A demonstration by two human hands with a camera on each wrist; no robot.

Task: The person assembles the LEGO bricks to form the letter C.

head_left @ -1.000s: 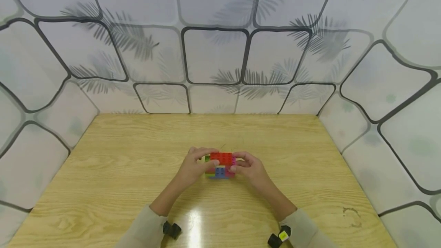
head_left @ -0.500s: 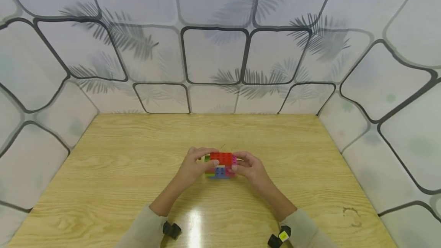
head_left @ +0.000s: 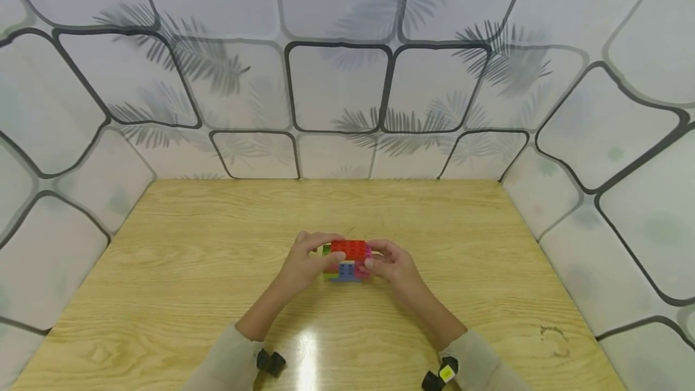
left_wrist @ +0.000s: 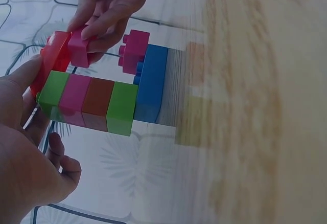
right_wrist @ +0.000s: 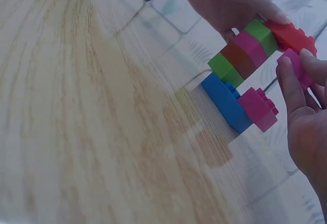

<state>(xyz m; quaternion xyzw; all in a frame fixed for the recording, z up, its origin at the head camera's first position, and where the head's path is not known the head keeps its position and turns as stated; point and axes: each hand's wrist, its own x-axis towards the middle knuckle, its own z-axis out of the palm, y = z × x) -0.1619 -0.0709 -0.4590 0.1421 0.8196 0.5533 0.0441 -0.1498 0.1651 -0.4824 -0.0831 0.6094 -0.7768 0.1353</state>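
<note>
A toy brick build stands on the wooden table in front of me. Its blue base brick (left_wrist: 152,83) carries a column at one end, made of a green brick (right_wrist: 225,70), a brown brick (right_wrist: 238,58), a pink one and another green one. A red brick (head_left: 349,250) tops the column and sticks out sideways over the base. My left hand (head_left: 304,263) holds this red brick between thumb and fingers. Beneath its overhanging end, my right hand (head_left: 395,265) pinches a loose-looking pink brick (left_wrist: 78,48). Another pink brick (right_wrist: 257,109) sits on the base's other end, below, with a gap between.
The wooden table (head_left: 217,216) stretches around the build on every side. Patterned white cloth walls (head_left: 342,89) enclose its back and sides. Black wrist devices (head_left: 270,362) sit at both sleeve cuffs. A dark ring-shaped mark (head_left: 554,341) shows on the table at the right.
My right thumb and the pink brick under it shift very slightly against the red brick. The left hand and the rest of the build stay put.
</note>
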